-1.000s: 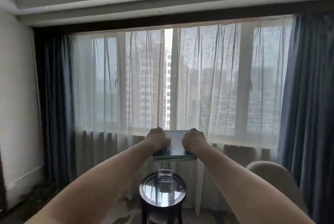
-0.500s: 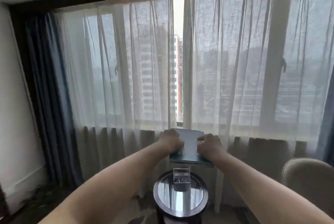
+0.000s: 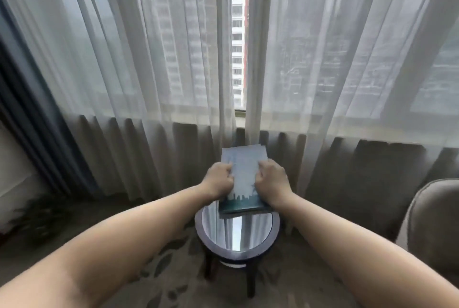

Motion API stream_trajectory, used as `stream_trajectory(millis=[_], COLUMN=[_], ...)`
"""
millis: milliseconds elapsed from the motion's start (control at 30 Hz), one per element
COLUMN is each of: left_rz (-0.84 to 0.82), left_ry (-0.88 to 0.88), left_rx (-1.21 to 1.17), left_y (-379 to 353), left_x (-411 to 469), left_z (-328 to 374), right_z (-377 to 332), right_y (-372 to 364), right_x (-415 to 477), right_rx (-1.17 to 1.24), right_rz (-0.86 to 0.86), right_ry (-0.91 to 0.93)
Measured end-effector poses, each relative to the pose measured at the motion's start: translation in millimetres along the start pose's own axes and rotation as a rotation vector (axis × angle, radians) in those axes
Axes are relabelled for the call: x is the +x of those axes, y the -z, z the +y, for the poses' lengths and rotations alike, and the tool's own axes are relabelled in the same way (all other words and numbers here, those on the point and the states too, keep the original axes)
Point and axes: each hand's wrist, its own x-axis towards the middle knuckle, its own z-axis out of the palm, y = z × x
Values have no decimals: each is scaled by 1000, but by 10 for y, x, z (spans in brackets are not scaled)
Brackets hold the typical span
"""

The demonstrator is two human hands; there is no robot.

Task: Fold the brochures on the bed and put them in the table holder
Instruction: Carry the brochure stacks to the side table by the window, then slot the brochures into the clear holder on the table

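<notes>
Far to the left of the left hand [image 3: 218, 179], a dark blue curtain [image 3: 27, 113] hangs at the window's edge. Next to it a sheer curtain [image 3: 139, 64] runs behind both hands, parted in a narrow gap above them where a tower block [image 3: 238, 34] shows. The left hand has its fingers curled round the left edge of the brochures [image 3: 244, 176] and grips them. The brochures are a stack with a pale cover and a teal skyline band at the near end. They lie between the two hands, tilted away from the person, with their near edge over the far rim of the table [image 3: 238, 254]; whether they touch it I cannot tell. The right hand [image 3: 272, 181] clamps the stack's right edge the same way, fingers curled round it. Below both hands and nearer to the person, the round table stands with a mirror-like top and dark legs on a patterned carpet [image 3: 173, 283]. Well to the right of the right hand is the rounded back of a chair [image 3: 434, 220].
</notes>
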Motion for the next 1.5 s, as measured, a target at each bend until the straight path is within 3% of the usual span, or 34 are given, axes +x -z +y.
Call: stream_trajectory(millis=[167,300,600,767,1000,1233,1500], left_rz=[-45,-173,-356,-490,-577,-579,-504], left_ry=[130,254,241,239,383,507,484], left_rx=[-156,-226,-139,-130,-209,-224,-203], left_y=[-457,-747,-1371,-1729,-2500,-3257,-3809], left_x=[606,989,1895,2331,2342,2136,2090], left_z=[-507,-851,-1774,-2420,-3222,-3776,-3933], right_z=[513,806,1378,1680,2232,2847,3316], right_y=[-656,-1120,-2186,-2803,-3783,-4450,-4771], right_x=[575,821,1367,1607,1414,1141,998], right_rx=[28,106,94,133,172,151,34], right_rz=[-153,-225,-395,-385,-516,-645,-619], right_ry=[-67,-162,-412,-521,-704,-708,-627])
